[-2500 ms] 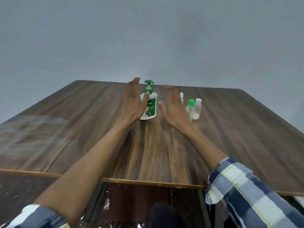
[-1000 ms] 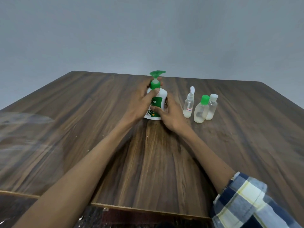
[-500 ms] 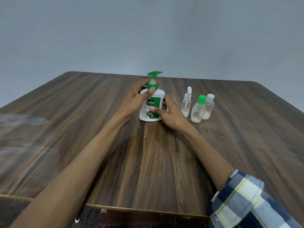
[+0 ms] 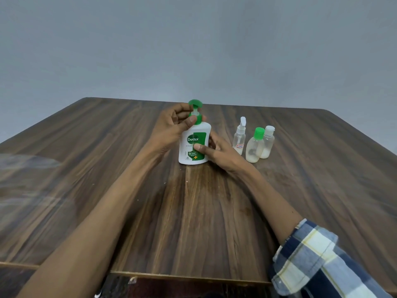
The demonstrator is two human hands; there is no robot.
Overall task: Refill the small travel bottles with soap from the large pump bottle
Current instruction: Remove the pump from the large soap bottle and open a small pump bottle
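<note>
The large white pump bottle (image 4: pixel 189 145) with a green label and green pump head stands upright on the wooden table (image 4: pixel 193 211). My left hand (image 4: pixel 171 125) grips its green collar just under the pump head. My right hand (image 4: pixel 217 150) holds the body from the right side, thumb across the label. To the right stand three small travel bottles: a clear spray bottle (image 4: pixel 239 137), a green-capped bottle (image 4: pixel 255 146) and a white-capped bottle (image 4: pixel 267 143). All three are capped and hold a little pale liquid at the bottom.
The table's near edge (image 4: pixel 171 276) runs along the bottom of the view. A grey wall rises behind the far edge. A faint smeared patch (image 4: pixel 28 186) shows on the table's left side.
Both hands closed on the pump bottle after hovering beside it. My left hand shifted up to the green collar. The pump head has turned from pointing right to facing away.
</note>
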